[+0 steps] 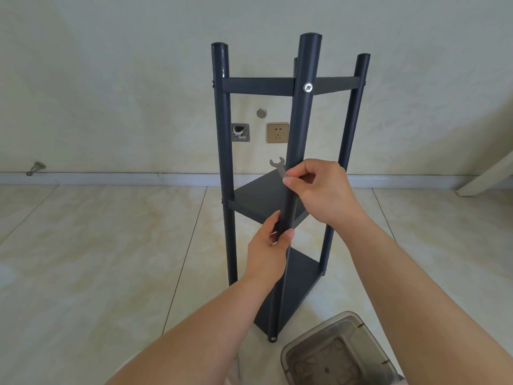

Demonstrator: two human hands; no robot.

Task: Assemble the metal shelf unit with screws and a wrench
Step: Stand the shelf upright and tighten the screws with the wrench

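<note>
Head view is showing the metal shelf unit (280,190) standing upright on the tiled floor (111,245) in front of a wall, with four dark posts and three shelf panels already in place. At the top shelf (258,85) a bright screw (307,87) is sitting in the front post (301,129), and another screw head is showing at the left post on the same level, so the upper tier looks fastened. A small screw head is also showing on the left post at the middle shelf (263,198).

The left hand (270,251) is wrapping its fingers round the front post just beside the front corner of the middle shelf, and something small and bright is showing at those fingers, possibly a screw, though it is too small to be sure. The right hand (319,187) is pinching the handle of the flat wrench (279,165) between thumb and fingers, its open end pointing up behind the post.

As a judgement, the frame is largely built and the work is sitting at the middle shelf's front joint; the bottom shelf (294,290) joints are too hidden to tell. A translucent bin (341,354) is resting on the floor near the post's foot.
</note>
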